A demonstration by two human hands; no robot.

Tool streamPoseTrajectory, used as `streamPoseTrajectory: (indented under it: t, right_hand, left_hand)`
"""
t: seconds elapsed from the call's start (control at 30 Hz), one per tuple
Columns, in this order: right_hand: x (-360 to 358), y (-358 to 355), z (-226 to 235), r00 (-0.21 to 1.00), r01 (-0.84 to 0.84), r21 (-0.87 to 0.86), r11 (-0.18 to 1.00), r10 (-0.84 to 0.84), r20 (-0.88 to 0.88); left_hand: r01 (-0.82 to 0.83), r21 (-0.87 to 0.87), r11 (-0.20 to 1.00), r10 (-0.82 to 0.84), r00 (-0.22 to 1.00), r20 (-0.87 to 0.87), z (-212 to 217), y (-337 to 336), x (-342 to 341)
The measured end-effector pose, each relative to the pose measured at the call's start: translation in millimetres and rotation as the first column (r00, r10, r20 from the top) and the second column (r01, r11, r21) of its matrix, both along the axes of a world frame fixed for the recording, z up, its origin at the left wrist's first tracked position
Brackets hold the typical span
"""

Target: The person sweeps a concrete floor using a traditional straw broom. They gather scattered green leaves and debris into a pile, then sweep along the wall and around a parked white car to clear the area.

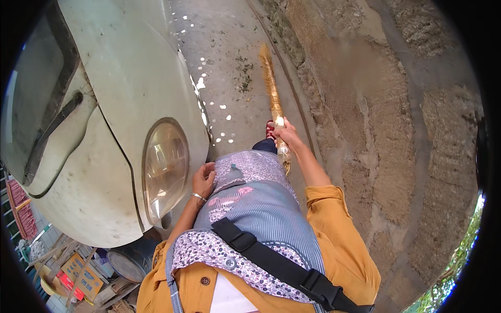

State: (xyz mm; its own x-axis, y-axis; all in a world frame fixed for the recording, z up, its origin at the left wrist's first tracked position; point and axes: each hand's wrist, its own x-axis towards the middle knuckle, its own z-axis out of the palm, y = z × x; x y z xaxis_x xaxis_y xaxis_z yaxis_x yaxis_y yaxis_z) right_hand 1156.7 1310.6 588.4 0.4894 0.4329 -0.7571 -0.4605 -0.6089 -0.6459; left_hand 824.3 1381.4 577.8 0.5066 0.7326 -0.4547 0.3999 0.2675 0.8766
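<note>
My right hand (287, 135) is closed around a straw hand broom (271, 83). The broom points forward over the ground, its frayed golden tip far from me and its bound butt end sticking out just behind my fist. Low at my left side, my left hand (204, 180) has loosely bent fingers and nothing visible in them. It hangs beside my patterned apron (255, 201), close to the front of a pale vehicle. A bracelet circles that wrist.
The dusty pale vehicle (104, 156) with its headlight (166, 166) stands close on my left. A rough earthen wall (381, 156) rises on my right. Between them runs a concrete path (224, 62) with scattered leaves. Wood, a cardboard box (82, 276) and a bucket (128, 264) lie lower left.
</note>
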Motion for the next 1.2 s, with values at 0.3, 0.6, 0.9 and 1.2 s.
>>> streamPoseTrajectory:
  t: [0.3, 0.6, 0.9, 1.2]
  right_hand:
    - [123, 17, -34, 0.922, -0.355, -0.168, 0.920, 0.374, 0.100]
    - [231, -21, -62, 0.924, -0.356, -0.187, 0.915, 0.375, 0.076]
    - [268, 34, -20, 0.928, -0.363, 0.005, 0.932, 0.362, -0.086]
    - [261, 72, -57, 0.972, -0.167, -0.042, 0.985, 0.157, -0.177]
  left_hand:
    - [-0.044, 0.028, 0.999, 0.047, 0.994, -0.100, 0, -1, 109]
    - [0.034, -0.001, 0.999, -0.034, 0.995, -0.090, 9, -5, 222]
    - [0.018, -0.017, 1.000, -0.020, 0.992, -0.129, 7, 1, 247]
    - [0.018, -0.024, 1.000, -0.020, 0.996, -0.090, -2, 37, 250]
